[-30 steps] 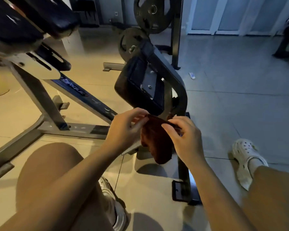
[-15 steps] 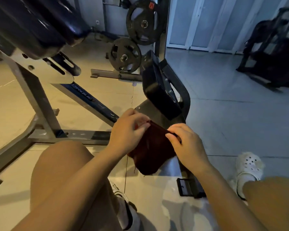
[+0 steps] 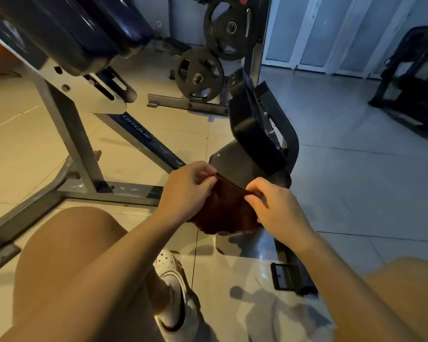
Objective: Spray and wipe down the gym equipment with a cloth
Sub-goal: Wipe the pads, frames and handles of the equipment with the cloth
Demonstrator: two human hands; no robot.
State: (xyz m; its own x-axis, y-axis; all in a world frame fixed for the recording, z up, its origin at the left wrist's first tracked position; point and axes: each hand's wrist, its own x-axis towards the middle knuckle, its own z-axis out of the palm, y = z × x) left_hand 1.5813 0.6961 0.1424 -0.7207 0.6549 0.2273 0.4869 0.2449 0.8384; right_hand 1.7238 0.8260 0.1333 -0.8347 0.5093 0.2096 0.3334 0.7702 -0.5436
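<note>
Head view: left hand [image 3: 187, 191] and right hand [image 3: 278, 211] pinching dark cloth [image 3: 226, 211]; loose pinch risks dropping onto floor [image 3: 356, 169].

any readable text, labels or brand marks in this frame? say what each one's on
"TORQUE": white letters on the blue sloped frame bar of the bench, upside down from this view; the first letter is unclear.
Arrow marks on the bar's lower end and on the grey floor rail: no words.
Weight plates: markings too dark to read.

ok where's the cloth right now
In the head view the cloth hangs at centre frame, pinched along its top edge by the left hand and right hand, just in front of the black pad.
</note>
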